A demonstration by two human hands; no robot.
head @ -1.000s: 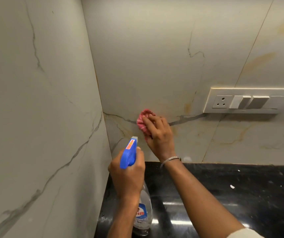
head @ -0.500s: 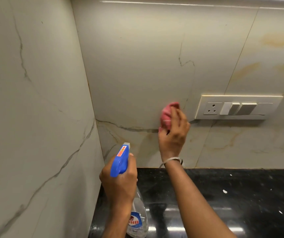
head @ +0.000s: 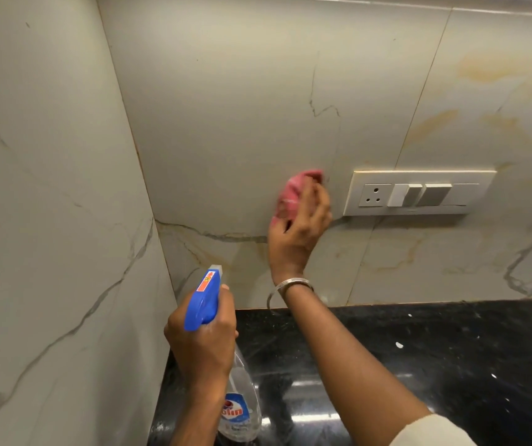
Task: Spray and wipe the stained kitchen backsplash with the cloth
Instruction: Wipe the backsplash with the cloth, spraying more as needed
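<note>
Mid-wipe: the right hand point(head: 297, 233) presses the bunched pink cloth point(head: 293, 194) to the backsplash point(head: 226, 123) just beside the switch plate point(head: 419, 194), left hand point(head: 200, 342) gripping the spray bottle point(head: 223, 365), yellowish marks farther right unwiped.

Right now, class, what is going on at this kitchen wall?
A person is cleaning the marble-look backsplash. The right hand presses a pink cloth flat against the wall, just left of the socket and switch plate. The left hand grips a spray bottle with a blue trigger head, its nozzle aimed at the wall above the black countertop. Yellowish marks show on the tiles to the right, above and below the plate.
</note>
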